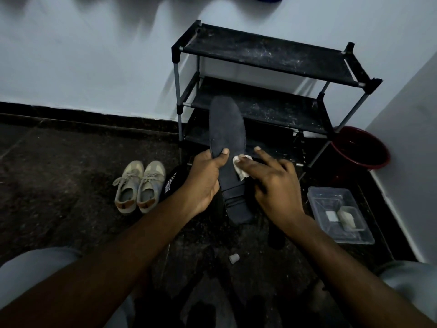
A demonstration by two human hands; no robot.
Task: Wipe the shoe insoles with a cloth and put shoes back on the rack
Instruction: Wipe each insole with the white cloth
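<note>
My left hand (205,176) grips a long dark insole (227,129) at its left edge, thumb on top, holding it up in front of the rack. My right hand (272,178) presses a small white cloth (240,165) against the insole's right side with straight fingers. The black three-shelf shoe rack (267,55) stands bare against the wall. A pair of beige sneakers (139,185) sits on the floor to the left. A black shoe (170,183) with white lettering lies partly hidden behind my left hand.
A dark red bucket (361,147) stands right of the rack. A clear plastic container (340,216) with small white pieces sits on the floor at right. A small white scrap (234,258) lies on the dark floor between my arms. My knees frame the bottom corners.
</note>
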